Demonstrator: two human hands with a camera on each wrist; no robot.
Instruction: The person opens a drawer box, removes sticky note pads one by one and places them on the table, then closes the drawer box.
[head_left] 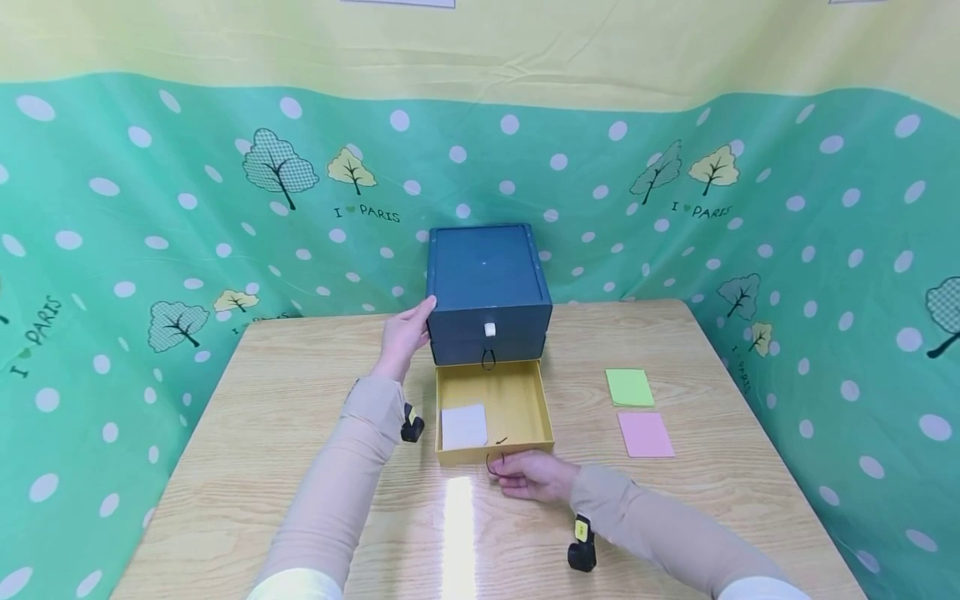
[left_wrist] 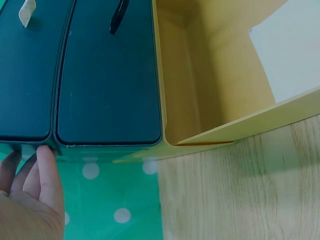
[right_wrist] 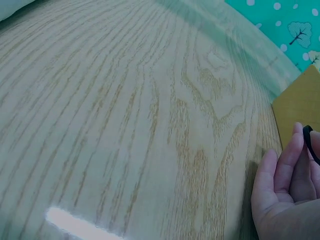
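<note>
A dark blue drawer box (head_left: 487, 271) stands at the back of the table, with its bottom yellow drawer (head_left: 521, 408) pulled far out. Inside that drawer, toward the left, lies a white paper (head_left: 463, 427). My left hand (head_left: 405, 335) rests against the left side of the box; in the left wrist view its fingers (left_wrist: 48, 175) touch the side near the front edge. At the drawer's front, my right hand (head_left: 536, 476) pinches the black loop pull (right_wrist: 309, 140) between thumb and fingers. Upper drawer fronts carry a white tab (head_left: 490, 329) and another black loop (head_left: 488, 360).
To the right of the box lie a green sticky-note pad (head_left: 630, 387) and a pink one (head_left: 647, 434) on the wooden table (head_left: 315, 367). A green polka-dot curtain (head_left: 225, 192) hangs behind and along both sides.
</note>
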